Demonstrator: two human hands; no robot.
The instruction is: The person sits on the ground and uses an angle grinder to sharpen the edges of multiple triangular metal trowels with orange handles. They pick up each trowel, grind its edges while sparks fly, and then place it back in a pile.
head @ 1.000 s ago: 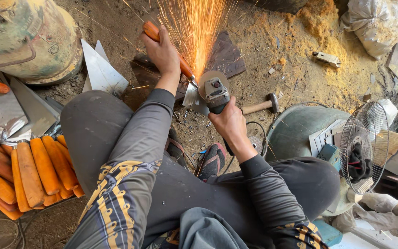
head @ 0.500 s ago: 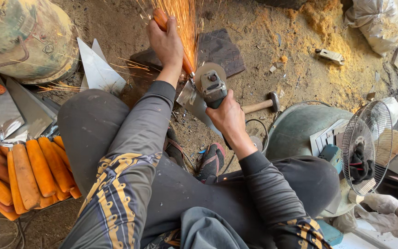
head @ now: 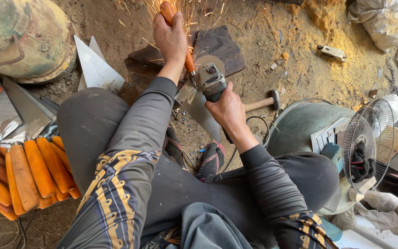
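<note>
While the orange wooden handle (head: 177,32) of a flat triangular steel blade (head: 199,108) is clenched by the left hand (head: 170,40) at twelve o'clock and the grey angle grinder (head: 212,82) gripped by the right hand (head: 227,109), a slipped disc, seemingly on the blade's edge, could cut fingers, with open dirt only toward two o'clock.

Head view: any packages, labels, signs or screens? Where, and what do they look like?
Sack: top right corner on the ground, bulging, pale grey-white plastic.
Cylinder: top left, lying on the dirt, rounded, worn green and yellow, with a small round stamp on its side.
No signs or screens in view.
</note>
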